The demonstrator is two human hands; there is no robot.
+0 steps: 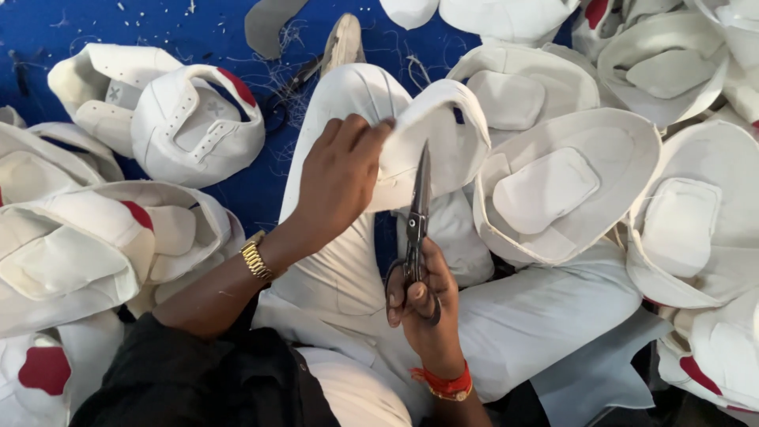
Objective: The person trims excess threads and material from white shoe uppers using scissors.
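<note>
Now scissors (417, 229) against white piece (439, 142) (held).

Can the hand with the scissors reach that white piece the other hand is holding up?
Probably yes. The right hand holds the scissors, whose blades already lie against the white piece gripped by the left hand; nothing sits between them.

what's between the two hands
In the head view, the scissors span the gap: the right hand grips their handles, and the blades rise to the white piece that the left hand holds.
</note>
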